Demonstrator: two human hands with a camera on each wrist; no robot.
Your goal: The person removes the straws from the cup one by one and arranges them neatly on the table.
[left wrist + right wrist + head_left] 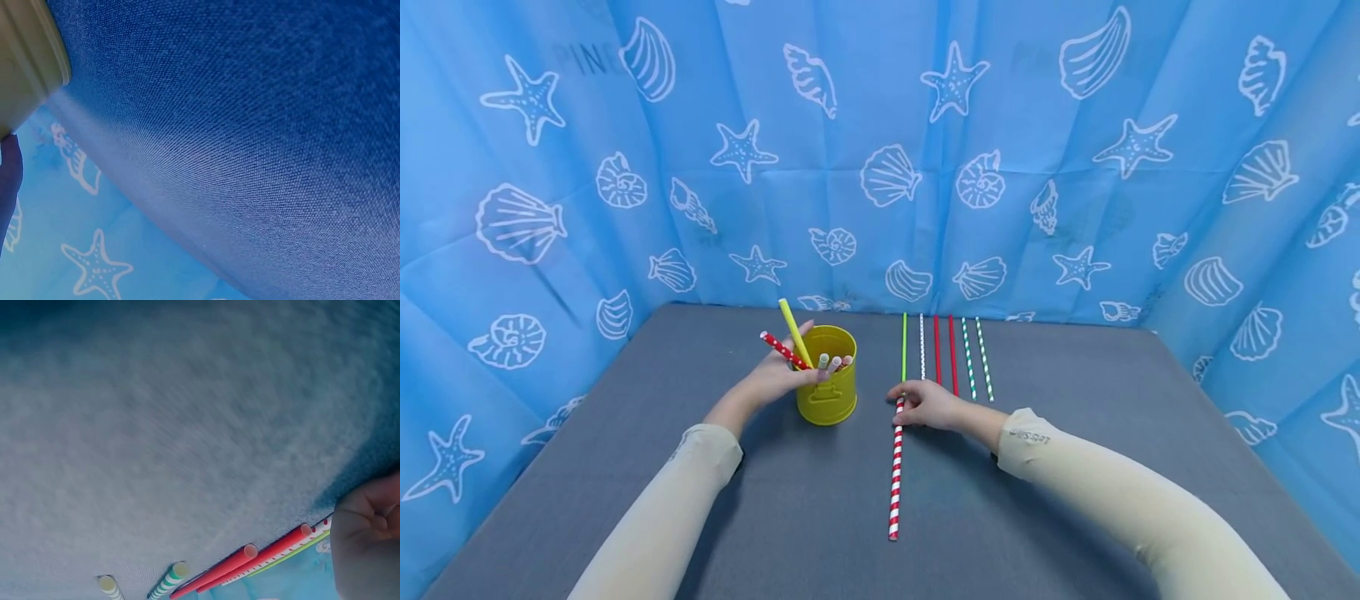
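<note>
My left hand (775,372) grips the yellow bucket (827,404) at its left side, thumb over the front rim. Several paper straws stand in the bucket; a yellow one (795,333) and a red one with white dots (784,350) lean out leftward over that hand. In the left wrist view the bucket (28,69) shows at the upper left. Right of the bucket, my right hand (928,405) pinches the upper end of a red-and-white striped straw (896,483), which points toward me along the table. The right wrist view does not show that straw.
Behind and right of my right hand lies a row on the grey table (1075,467): a green straw (904,346), a white dotted straw (922,346), two red straws (953,354) and two green-and-white striped straws (984,358). A blue shell-print curtain (865,233) surrounds the table.
</note>
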